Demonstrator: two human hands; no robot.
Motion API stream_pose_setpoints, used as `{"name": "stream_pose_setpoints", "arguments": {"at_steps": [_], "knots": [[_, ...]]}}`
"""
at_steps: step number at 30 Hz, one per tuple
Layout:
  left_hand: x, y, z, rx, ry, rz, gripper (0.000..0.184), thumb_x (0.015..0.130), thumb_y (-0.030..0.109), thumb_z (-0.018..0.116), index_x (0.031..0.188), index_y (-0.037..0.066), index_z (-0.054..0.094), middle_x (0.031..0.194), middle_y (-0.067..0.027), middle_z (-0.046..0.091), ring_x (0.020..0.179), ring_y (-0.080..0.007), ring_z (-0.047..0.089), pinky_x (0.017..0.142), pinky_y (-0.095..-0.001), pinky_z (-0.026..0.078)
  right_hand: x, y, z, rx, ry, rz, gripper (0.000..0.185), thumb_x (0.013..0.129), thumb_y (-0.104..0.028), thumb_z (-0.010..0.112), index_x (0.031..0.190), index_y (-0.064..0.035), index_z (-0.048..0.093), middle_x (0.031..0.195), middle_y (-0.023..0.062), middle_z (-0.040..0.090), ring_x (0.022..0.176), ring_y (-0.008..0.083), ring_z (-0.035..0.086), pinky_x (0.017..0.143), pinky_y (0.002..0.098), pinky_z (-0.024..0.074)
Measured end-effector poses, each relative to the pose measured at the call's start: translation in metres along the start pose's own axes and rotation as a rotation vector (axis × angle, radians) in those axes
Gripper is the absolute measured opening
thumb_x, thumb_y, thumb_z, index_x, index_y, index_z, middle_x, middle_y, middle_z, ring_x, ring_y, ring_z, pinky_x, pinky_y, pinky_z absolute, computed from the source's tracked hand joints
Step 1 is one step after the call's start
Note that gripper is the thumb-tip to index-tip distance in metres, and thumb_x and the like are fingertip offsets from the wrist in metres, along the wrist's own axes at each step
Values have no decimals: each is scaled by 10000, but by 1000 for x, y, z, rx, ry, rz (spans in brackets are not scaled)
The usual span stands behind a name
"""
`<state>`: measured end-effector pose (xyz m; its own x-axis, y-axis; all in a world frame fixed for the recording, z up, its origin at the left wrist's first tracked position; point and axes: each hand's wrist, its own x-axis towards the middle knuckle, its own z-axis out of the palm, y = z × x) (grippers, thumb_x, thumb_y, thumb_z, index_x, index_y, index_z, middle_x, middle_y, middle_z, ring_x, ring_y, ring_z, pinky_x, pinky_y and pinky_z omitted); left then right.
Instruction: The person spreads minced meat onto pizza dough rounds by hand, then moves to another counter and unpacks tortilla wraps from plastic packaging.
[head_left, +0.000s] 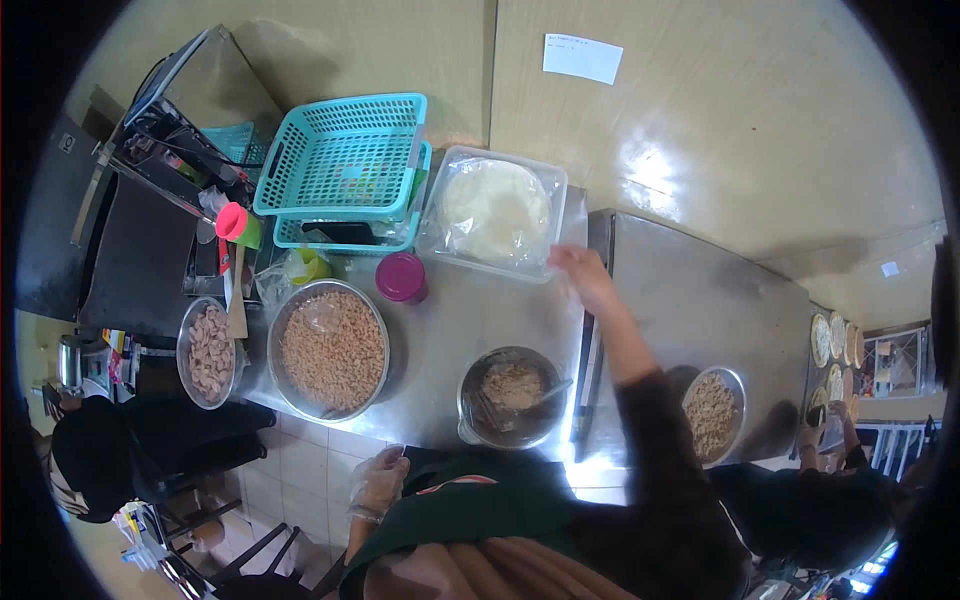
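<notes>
In the head view, a plastic box [557,222] holding a pale round mass [495,208] sits at twelve o'clock. The right hand [583,280] is at the box's four o'clock corner; I cannot tell whether it grips. The gloved left hand [380,481] hangs at seven, its grip unclear. A metal bowl [532,431] stands at six.

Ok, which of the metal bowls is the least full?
The bowl directly in front of the person: its mixture covers only part of the inside, leaving bare wall showing, while the other three bowls look much fuller.
</notes>
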<state>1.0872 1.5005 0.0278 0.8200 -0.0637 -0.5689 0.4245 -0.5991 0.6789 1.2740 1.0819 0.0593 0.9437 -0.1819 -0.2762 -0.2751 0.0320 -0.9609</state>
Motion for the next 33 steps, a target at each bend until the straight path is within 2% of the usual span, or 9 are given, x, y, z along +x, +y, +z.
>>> {"name": "stream_pose_setpoints", "arguments": {"at_steps": [4, 7, 10, 12, 15, 22, 24, 27, 33], "knots": [[-11, 22, -3, -245, 54, -2, 317, 759, 186, 541, 1017, 3, 516, 856, -86, 576, 768, -145, 539, 692, -246, 429, 98, 9, 25, -559, 355, -68, 296, 695, -185, 532, 851, 66, 540, 749, 183, 582, 632, 269, 584, 581, 327, 453], [-26, 41, -12, -243, 85, -111, 320, 762, 139, 542, 1045, -2, 491, 855, -69, 564, 750, -127, 521, 675, -226, 424, 131, 29, 34, -644, 303, 226, 261, 664, -161, 529, 792, 66, 547, 672, 208, 566, 606, 306, 580, 572, 343, 456], [-33, 36, -10, -358, 92, -175, 331, 763, 144, 547, 1051, -8, 484, 852, -67, 556, 736, -115, 509, 666, -214, 419, 150, 54, 19, -1154, -125, -178, 273, 663, -198, 590, 792, 41, 558, 739, 166, 569, 622, 244, 568, 509, 302, 440], [-34, 35, -8, -414, 107, -152, 327, 764, 143, 546, 1046, -11, 487, 856, -69, 555, 735, -113, 510, 664, -212, 419, 149, 56, 14, -253, 68, 190, 250, 662, -245, 621, 724, -6, 588, 734, 102, 570, 583, 214, 550, 476, 285, 416], [-28, 32, -9, -407, 99, -112, 325, 767, 147, 547, 1043, -14, 489, 867, -70, 553, 733, -108, 508, 659, -207, 418, 148, 61, 3, 213, -58, 140, 356, 668, -331, 634, 852, -31, 580, 766, 59, 569, 612, 190, 538, 503, 265, 412], [4, 104, -16, -417, -64, -41, 361, 778, 189, 544, 1066, -13, 467, 903, -54, 543, 775, -105, 497, 711, -207, 404, 118, -14, 36, 221, -46, 237, 578, 689, -412, 600, 1088, -24, 447, 778, 29, 551, 622, 136, 491, 499, 270, 378], [19, 112, -14, -455, -96, 45, 357, 783, 193, 536, 1065, -15, 463, 910, -54, 537, 797, -102, 490, 719, -204, 398, 150, 28, 44, 469, -39, 144, 452, 699, -386, 583, 984, -45, 503, 777, 42, 545, 664, 154, 504, 560, 276, 404], [36, 151, -10, -576, -162, 91, 345, 800, 217, 509, 1056, -10, 465, 939, -62, 525, 860, -116, 485, 735, -217, 389, 165, 58, 36, 276, -200, 112, 291, 710, -265, 568, 900, -47, 530, 798, 64, 547, 728, 175, 534, 618, 271, 432], [112, 206, 10, -1008, -250, -161, 220, 757, 185, 543, 929, 53, 510, 851, -72, 539, 789, -176, 516, 668, -255, 416, 106, -19, 0, 537, -161, 80, 156, 755, -104, 492, 860, 9, 518, 777, 95, 553, 725, 173, 548, 673, 317, 456]]}}
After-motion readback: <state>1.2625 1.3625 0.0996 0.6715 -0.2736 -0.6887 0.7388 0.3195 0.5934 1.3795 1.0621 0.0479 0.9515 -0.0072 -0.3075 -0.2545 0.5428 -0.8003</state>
